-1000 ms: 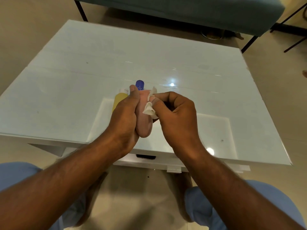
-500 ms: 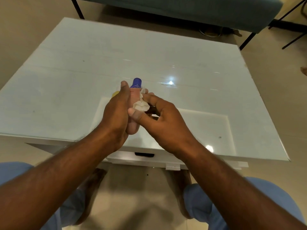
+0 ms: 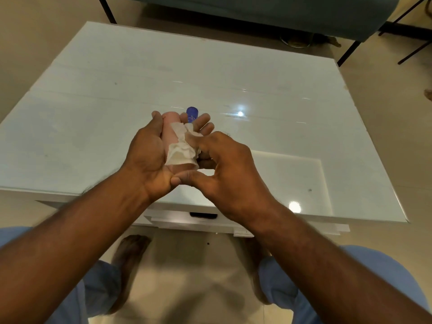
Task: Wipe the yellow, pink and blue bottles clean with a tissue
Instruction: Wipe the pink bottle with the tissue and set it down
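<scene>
My left hand (image 3: 149,157) holds the pink bottle (image 3: 170,129) above the near part of the white table (image 3: 280,108), fingers wrapped behind it and palm turned up. My right hand (image 3: 224,169) pinches a crumpled white tissue (image 3: 181,152) and presses it against the bottle's side. Just behind my left fingertips the blue bottle's cap (image 3: 192,112) shows; the rest of that bottle is hidden. The yellow bottle is out of sight behind my hands.
A drawer with a dark handle (image 3: 203,215) sits under the table's near edge. My knees in blue trousers (image 3: 374,288) and bare feet are below. A teal bench (image 3: 257,10) on black legs stands beyond the table.
My left hand has rolled palm up, turning the pink bottle. The tissue has spread lower along the bottle's side. The yellow bottle, seen a second ago, is now hidden.
</scene>
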A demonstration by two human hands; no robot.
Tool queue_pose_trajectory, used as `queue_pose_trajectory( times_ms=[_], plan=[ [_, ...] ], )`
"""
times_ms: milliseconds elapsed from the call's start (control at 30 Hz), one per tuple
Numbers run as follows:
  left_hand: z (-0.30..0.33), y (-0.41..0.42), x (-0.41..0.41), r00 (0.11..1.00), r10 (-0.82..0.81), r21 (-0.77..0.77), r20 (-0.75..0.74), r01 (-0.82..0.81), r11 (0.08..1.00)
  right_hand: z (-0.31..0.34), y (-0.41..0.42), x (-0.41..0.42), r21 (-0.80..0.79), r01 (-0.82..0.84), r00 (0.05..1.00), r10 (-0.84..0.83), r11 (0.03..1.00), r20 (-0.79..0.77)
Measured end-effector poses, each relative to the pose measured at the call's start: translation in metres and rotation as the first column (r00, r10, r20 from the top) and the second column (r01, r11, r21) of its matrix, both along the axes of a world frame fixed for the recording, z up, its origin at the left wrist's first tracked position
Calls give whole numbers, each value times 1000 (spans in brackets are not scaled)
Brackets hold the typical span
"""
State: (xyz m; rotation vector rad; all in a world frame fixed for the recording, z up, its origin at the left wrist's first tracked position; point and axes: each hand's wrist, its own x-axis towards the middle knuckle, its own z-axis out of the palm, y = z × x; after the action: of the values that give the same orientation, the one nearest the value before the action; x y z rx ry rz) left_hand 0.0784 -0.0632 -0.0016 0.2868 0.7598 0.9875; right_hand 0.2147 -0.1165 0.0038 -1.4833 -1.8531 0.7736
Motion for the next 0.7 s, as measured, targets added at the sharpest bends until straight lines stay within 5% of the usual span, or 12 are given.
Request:
queue_pose_trajectory(
  times_ms=[233, 500, 700],
  plan=[
    [2, 7, 3, 982, 121, -19, 142, -119, 993, -12, -4, -3, 271, 130, 991, -133, 954, -5],
    [9, 9, -3, 975, 136, 102, 173, -155, 983, -7, -3, -11, 64, 181, 936, -152, 981, -318],
    [11, -5, 9, 984, 164, 179, -65, -150, 972, 7, 24, 15, -29, 418, 717, -349, 908, -604]
  ],
)
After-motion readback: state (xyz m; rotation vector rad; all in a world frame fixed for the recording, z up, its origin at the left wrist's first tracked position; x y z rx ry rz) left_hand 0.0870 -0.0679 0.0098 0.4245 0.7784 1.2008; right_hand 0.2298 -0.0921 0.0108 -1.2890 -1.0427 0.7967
